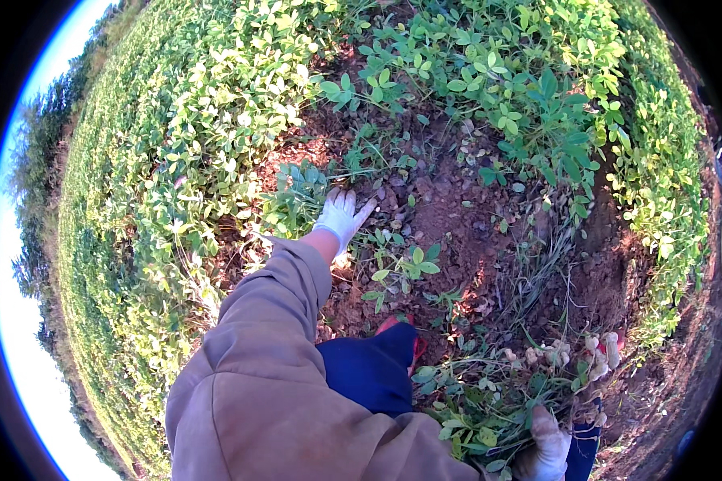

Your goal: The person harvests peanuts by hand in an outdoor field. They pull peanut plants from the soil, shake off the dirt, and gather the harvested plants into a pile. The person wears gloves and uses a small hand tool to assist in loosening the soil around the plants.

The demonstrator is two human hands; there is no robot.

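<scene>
My left hand (343, 216), in a pale, soil-stained glove, reaches down to the ground with its fingers spread, beside a low leafy plant (298, 192). Whether its fingertips touch the stems is hard to tell. At the lower right, my right hand (544, 445), gloved too, is closed around a bunch of uprooted peanut plants (487, 409). Peanut pods (601, 358) hang from the roots at the bunch's right end, and its leaves spread to the left near my leg.
Rows of leafy peanut plants (234, 90) stand ahead and to the left, with another row (656, 198) at the right. Reddish soil (457, 222) lies between, with dry stalks (541, 270) and a small plant (412, 264). A red shoe (420, 355) shows below me.
</scene>
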